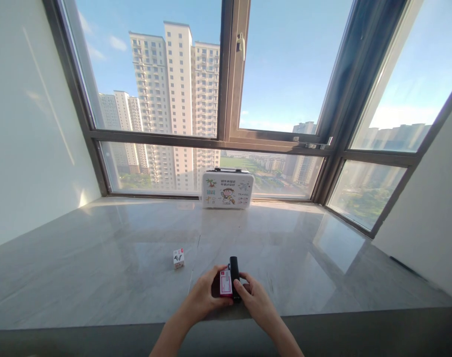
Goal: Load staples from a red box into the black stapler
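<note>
Left hand (pixel 205 293): grip clamped on pink-white box (pixel 226 282). Right hand (pixel 256 300): grip clamped on black object (pixel 233 270), beside box. Small carton (pixel 178 258) on sill (pixel 110 277).

Probably a high-rise home: broad stone-look sill (pixel 226 233), dark-framed bay window (pixel 226 144), tall apartment towers (pixel 177 89) outside

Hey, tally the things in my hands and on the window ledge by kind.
Boxes: 2 (pink-and-white box in your left hand, small white box)
Cases: 1 (white case with handle)
Long black objects: 1 (black object in your right hand)
Total: 4
</note>
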Tool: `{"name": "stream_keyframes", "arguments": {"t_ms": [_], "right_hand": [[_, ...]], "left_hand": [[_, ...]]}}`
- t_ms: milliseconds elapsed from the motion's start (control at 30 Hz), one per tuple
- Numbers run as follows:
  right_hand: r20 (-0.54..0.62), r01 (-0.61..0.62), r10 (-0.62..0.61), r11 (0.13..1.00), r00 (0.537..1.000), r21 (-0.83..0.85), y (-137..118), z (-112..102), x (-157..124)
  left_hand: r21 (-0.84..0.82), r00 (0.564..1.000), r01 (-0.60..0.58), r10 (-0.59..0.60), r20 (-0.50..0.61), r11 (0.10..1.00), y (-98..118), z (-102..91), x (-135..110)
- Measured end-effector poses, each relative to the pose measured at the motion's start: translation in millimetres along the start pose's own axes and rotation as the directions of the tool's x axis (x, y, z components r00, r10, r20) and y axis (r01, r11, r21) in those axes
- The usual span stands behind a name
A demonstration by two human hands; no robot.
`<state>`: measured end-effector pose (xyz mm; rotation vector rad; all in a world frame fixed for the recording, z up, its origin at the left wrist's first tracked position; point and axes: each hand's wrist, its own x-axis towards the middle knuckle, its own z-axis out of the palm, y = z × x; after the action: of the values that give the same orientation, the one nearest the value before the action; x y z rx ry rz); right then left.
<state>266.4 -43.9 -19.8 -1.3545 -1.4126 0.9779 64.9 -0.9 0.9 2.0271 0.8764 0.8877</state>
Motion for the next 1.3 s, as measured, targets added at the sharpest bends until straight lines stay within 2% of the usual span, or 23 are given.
{"name": "stream_keyframes", "arguments": {"t_ms": [67, 133, 167, 200, 233, 267, 300, 333, 400, 433, 500, 567, 767, 933, 1167, 1300], "right_hand": [[-0.042, -0.006, 0.005, 1.0, 0.999, -0.029, 2, -3, -2], [-0.074, -0.009, 0.003, 0.997, 0.997, -0.075, 5, -6, -7], [-0.079, -0.007, -0.002, 0.995, 0.997, -0.103, 6, -7, -9], [-0.076, -0.002, -0.008, 0.991, 0.997, -0.132, 7, -7, -12], [-0.07, 0.001, -0.012, 0.987, 0.997, -0.161, 7, -6, -14], [-0.059, 0.0, -0.011, 0.981, 0.998, -0.193, 6, -6, -16], [-0.049, -0.005, -0.006, 0.975, 0.999, -0.223, 5, -5, -17], [-0.04, -0.012, 0.001, 0.968, 0.999, -0.251, 3, -3, -18], [-0.03, -0.024, 0.015, 0.953, 0.999, -0.301, 0, -1, -18], [-0.032, -0.03, 0.021, 0.946, 0.999, -0.324, -2, 0, -17], [-0.045, -0.045, 0.031, 0.93, 0.998, -0.364, -5, 1, -16], [-0.059, -0.062, 0.042, 0.913, 0.997, -0.403, -8, 3, -15], [-0.043, 0.016, -0.038, 0.905, 0.998, -0.426, -27, 9, -11], [0.016, 0.072, -0.071, 0.916, 0.997, -0.394, -39, 9, -7], [0.149, 0.13, -0.086, 0.94, 0.985, -0.316, -37, 1, -4], [0.165, 0.116, -0.068, 0.945, 0.984, -0.305, -31, -12, 0]], "left_hand": [[0.034, 0.997, -0.015, 0.017, -0.071, 0.999, -3, -4.6, -2], [0.093, 0.973, 0.038, -0.015, -0.232, 0.995, -12, -23.0, -3], [0.13, 0.939, 0.106, -0.056, -0.339, 0.986, -20, -38.1, -4], [0.159, 0.884, 0.206, -0.114, -0.454, 0.966, -29, -56.4, -5], [0.181, 0.807, 0.329, -0.177, -0.563, 0.927, -39, -76.7, -6], [0.189, 0.74, 0.466, -0.263, -0.619, 0.865, -50, -97.5, -6], [0.19, 0.72, 0.569, -0.374, -0.585, 0.8, -60, -116.9, -6], [0.19, 0.728, 0.597, -0.426, -0.538, 0.78, -70, -133.5, -5], [0.199, 0.766, 0.6, -0.485, -0.422, 0.775, -84, -153.8, 0], [0.196, 0.792, 0.582, -0.496, -0.355, 0.79, -89, -156.8, 3], [0.171, 0.831, 0.55, -0.514, -0.212, 0.818, -95, -150.5, 13], [0.127, 0.849, 0.528, -0.522, -0.079, 0.84, -96, -133.7, 24], [0.017, 0.85, 0.49, -0.481, 0.213, 0.872, -86, -75.1, 46], [-0.027, 0.812, 0.487, -0.441, 0.383, 0.873, -73, -45.2, 49], [-0.008, 0.706, 0.547, -0.455, 0.543, 0.837, -55, -36.9, 58], [0.028, 0.665, 0.583, -0.497, 0.558, 0.812, -44, -24.8, 69]]}}
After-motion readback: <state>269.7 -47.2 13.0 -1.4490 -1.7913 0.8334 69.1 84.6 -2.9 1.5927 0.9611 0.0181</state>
